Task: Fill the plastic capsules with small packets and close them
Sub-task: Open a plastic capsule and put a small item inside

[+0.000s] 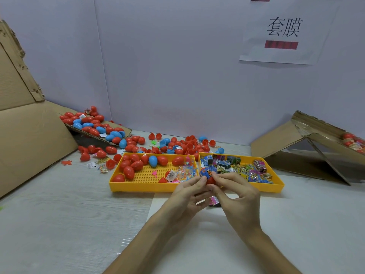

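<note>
Before 2 yellow trays (142, 187), the left hand (187, 193) and right hand (238, 191) both pinch 1 red capsule (211, 180) topped by a blue packet (205, 172).

Red capsule (211, 180) mostly hidden by fingers (223, 177), right-edge capsules (353, 142) blurred

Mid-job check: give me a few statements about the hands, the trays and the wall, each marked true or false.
1. The left hand and right hand together pinch one red capsule. True.
2. The left tray holds only blue capsules. False: nearly all are red, with one blue capsule among them.
3. The right tray holds printed packets. True.
4. The wall behind the trays is bare. False: a paper sign hangs on it at the upper right.
</note>
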Motion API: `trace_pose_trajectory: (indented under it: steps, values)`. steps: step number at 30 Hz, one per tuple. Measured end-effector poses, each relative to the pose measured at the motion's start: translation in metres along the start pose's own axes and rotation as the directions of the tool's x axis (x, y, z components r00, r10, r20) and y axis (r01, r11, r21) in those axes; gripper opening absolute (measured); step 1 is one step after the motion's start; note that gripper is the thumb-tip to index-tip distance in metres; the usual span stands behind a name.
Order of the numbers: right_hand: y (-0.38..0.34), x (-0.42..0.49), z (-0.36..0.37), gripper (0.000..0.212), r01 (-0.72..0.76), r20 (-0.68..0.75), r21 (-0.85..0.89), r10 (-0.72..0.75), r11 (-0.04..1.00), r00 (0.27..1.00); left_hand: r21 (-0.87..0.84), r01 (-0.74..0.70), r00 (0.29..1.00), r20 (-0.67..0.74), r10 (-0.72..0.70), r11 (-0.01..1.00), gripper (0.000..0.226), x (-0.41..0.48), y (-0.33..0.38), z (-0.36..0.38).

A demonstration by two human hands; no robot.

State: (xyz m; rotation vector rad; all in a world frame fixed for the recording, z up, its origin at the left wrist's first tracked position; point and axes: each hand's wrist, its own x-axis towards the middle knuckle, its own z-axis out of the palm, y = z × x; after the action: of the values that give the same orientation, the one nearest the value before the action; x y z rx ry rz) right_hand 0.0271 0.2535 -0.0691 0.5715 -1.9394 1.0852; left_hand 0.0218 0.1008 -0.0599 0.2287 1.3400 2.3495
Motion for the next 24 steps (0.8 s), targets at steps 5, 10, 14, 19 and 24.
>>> trace_pose_trajectory:
  steps: [5, 10, 14, 19, 24]
  values:
    - [0.0004, 0.001, 0.0002, 0.036, -0.028, 0.035, 0.021, 0.027, 0.999, 0.999, 0.006, 0.012, 1.0, -0.007, -0.012, 1.0, 0.038, 0.0008, 0.0008, 0.0]
    - [-0.0012, 0.0011, -0.0006, 0.032, -0.04, 0.043, 0.034, 0.039, 0.999, 0.998, 0.018, 0.012, 1.0, -0.015, -0.012, 1.0, 0.037, 0.0014, 0.0005, 0.0001]
    - [-0.0019, 0.0014, -0.0003, 0.032, -0.038, 0.042, 0.031, 0.036, 0.999, 0.998, 0.01, 0.01, 1.0, -0.014, -0.01, 1.0, 0.039, 0.0015, 0.0005, 0.0001]
    - [-0.001, 0.0012, -0.0006, 0.032, -0.038, 0.041, 0.018, 0.037, 0.999, 0.998, 0.018, 0.011, 1.0, -0.014, -0.011, 1.0, 0.04, 0.0016, 0.0008, 0.001]
    - [-0.0009, 0.0013, -0.0005, 0.033, -0.05, 0.046, 0.015, 0.049, 0.999, 0.998, 0.033, 0.012, 1.0, -0.019, -0.012, 0.999, 0.041, 0.0014, 0.0011, 0.0014]
